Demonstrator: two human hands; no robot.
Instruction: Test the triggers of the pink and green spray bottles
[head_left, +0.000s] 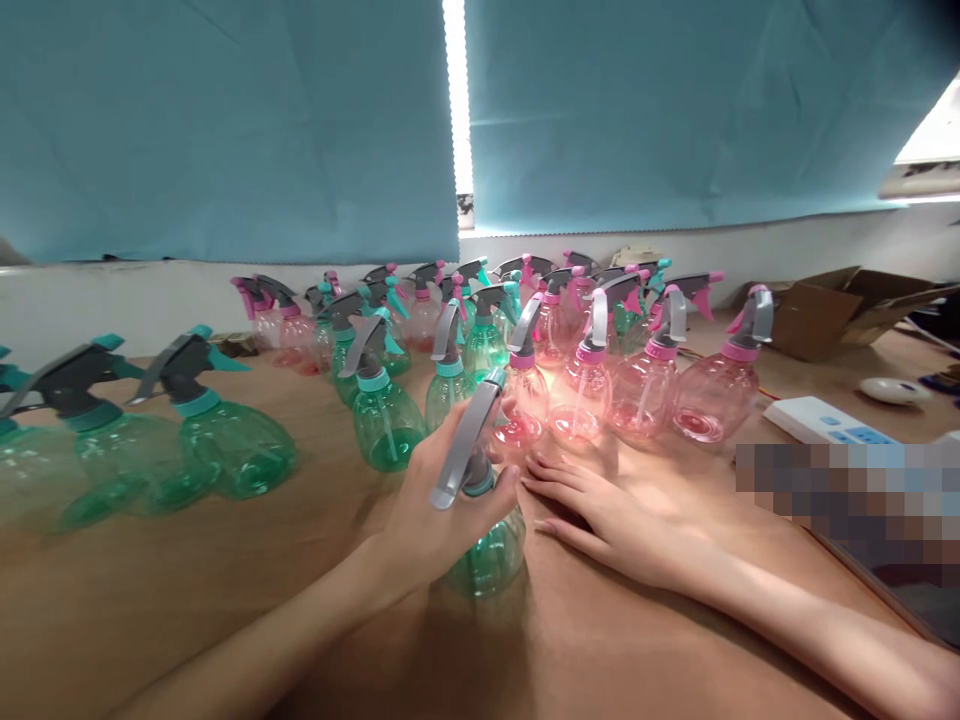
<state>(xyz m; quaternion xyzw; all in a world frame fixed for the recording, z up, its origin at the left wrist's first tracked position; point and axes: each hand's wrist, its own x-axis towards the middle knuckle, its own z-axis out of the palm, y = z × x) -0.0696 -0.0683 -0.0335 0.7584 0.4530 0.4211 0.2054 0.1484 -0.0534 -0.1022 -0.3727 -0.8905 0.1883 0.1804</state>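
My left hand (435,500) is wrapped round the neck of a green spray bottle (491,555) with a grey trigger head, upright near the middle of the table. To its right, my right hand (600,510) lies on the tabletop with its fingers apart, holding nothing. Just beyond my fingertips stands a row of pink spray bottles, among them a pink bottle (581,395) lit brightly. Behind my left hand are green spray bottles, one of them a green bottle (386,425) with a little liquid-like shine at its base.
More green bottles (236,450) stand at the left. Several pink and green bottles fill the back near the wall. At the right are an open cardboard box (817,315), a white power strip (825,420) and a white mouse (892,391). Blue cloth (225,130) hangs behind.
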